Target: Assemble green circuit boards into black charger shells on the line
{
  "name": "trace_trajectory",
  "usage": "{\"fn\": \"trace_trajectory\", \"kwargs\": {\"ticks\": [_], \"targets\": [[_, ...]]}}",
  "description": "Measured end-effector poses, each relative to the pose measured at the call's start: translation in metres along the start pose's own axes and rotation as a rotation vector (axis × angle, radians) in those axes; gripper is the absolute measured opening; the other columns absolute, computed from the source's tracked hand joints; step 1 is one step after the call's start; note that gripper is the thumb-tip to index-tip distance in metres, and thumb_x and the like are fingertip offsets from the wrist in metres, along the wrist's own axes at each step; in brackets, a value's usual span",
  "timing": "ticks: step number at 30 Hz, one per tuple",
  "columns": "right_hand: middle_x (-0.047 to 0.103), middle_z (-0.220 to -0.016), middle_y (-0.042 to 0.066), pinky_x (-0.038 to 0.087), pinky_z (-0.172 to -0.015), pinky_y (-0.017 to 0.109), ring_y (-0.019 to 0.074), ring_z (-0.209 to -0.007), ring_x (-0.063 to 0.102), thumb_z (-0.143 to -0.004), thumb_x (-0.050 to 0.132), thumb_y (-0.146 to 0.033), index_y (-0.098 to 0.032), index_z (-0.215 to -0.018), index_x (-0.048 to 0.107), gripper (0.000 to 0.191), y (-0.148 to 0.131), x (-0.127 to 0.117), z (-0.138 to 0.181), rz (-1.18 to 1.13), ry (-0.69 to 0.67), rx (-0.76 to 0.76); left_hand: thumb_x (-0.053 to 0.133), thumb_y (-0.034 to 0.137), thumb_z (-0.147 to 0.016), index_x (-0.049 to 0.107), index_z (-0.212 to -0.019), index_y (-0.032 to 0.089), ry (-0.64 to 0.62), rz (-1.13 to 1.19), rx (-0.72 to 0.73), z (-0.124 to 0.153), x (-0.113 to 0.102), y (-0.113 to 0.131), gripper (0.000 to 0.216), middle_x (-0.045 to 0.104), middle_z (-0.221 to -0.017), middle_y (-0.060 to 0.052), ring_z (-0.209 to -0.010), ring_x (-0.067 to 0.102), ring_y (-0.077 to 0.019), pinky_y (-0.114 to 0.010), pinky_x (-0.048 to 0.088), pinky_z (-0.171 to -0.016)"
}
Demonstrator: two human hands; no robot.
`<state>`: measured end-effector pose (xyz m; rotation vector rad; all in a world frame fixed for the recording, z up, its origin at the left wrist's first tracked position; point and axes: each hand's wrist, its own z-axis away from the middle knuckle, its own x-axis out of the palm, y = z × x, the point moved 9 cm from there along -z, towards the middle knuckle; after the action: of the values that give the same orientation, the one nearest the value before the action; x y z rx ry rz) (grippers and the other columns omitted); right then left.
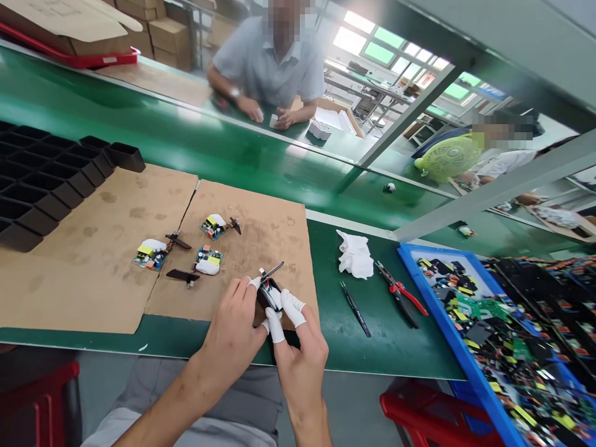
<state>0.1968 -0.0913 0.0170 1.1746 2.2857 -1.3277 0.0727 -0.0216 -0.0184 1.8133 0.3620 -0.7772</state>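
My left hand (235,332) and my right hand (298,347) meet over the near edge of the cardboard sheet (261,248). Together they pinch a small black casing with a white part and a thin metal pin (270,292). White finger cots cover my fingertips. Three small green circuit boards with white blocks lie on the cardboard to the left: one (149,253), one (207,259), one (215,225). Small black plastic pieces (182,275) lie beside them.
A black tray of empty cells (41,180) sits at the far left. A white cloth (354,253), tweezers (354,308) and red-handled pliers (400,297) lie on the green bench. A blue bin (512,347) of several circuit boards stands at right. A person sits across the conveyor.
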Motion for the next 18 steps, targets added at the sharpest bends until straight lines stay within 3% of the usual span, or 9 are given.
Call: {"fn": "trace_trajectory", "kwargs": {"ticks": [5,9,13,15,16,18], "targets": [[0.078,-0.136,0.012,0.065,-0.112,0.045,0.0287,-0.127,0.077,-0.100,0.081,-0.022,-0.027,-0.143,0.072,0.044,0.011,-0.010,-0.024,-0.076,-0.073,0.088,0.063,-0.001,-0.075,0.051,-0.098,0.025,-0.028,0.065,-0.016,-0.001,0.000,-0.004,0.037,0.063,-0.106,-0.008,-0.102,0.059,-0.0326,-0.048,0.057,-0.087],[0.070,-0.156,0.013,0.057,-0.123,0.054,0.0308,-0.141,0.070,-0.107,0.071,-0.034,-0.030,-0.150,0.071,0.043,0.031,-0.007,-0.061,-0.230,-0.192,0.194,0.070,0.003,-0.087,0.059,-0.111,0.023,-0.087,0.200,0.027,-0.002,0.000,-0.003,0.032,0.067,-0.113,-0.008,-0.109,0.060,-0.0322,-0.047,0.057,-0.092],[0.088,-0.123,0.010,0.067,-0.109,0.048,0.0298,-0.117,0.084,-0.106,0.074,-0.044,-0.027,-0.117,0.088,0.024,0.045,0.007,-0.078,-0.450,-0.364,0.401,0.073,0.005,-0.090,0.062,-0.117,0.023,-0.110,0.245,0.005,-0.003,0.000,-0.004,0.034,0.068,-0.116,-0.008,-0.113,0.060,-0.0332,-0.049,0.057,-0.095],[0.089,-0.119,0.008,0.069,-0.105,0.044,0.0294,-0.115,0.085,-0.100,0.083,-0.040,-0.028,-0.104,0.091,0.014,0.038,0.004,-0.077,-0.485,-0.363,0.390,0.072,0.002,-0.087,0.061,-0.115,0.023,-0.117,0.235,-0.019,-0.003,0.001,-0.004,0.036,0.068,-0.114,-0.008,-0.111,0.060,-0.0330,-0.048,0.057,-0.094],[0.089,-0.122,0.006,0.069,-0.105,0.042,0.0289,-0.117,0.084,-0.097,0.086,-0.035,-0.030,-0.105,0.091,0.010,0.032,-0.001,-0.076,-0.472,-0.345,0.350,0.070,-0.001,-0.085,0.060,-0.113,0.023,-0.115,0.231,-0.029,-0.004,0.001,-0.004,0.037,0.067,-0.113,-0.007,-0.111,0.060,-0.0327,-0.048,0.057,-0.093],[0.087,-0.128,0.005,0.069,-0.106,0.039,0.0270,-0.120,0.083,-0.096,0.086,-0.026,-0.033,-0.117,0.090,0.022,0.018,-0.009,-0.069,-0.392,-0.310,0.246,0.066,-0.005,-0.082,0.058,-0.111,0.023,-0.110,0.227,-0.040,-0.004,0.002,-0.004,0.041,0.066,-0.113,-0.007,-0.111,0.060,-0.0322,-0.047,0.057,-0.093]]}}
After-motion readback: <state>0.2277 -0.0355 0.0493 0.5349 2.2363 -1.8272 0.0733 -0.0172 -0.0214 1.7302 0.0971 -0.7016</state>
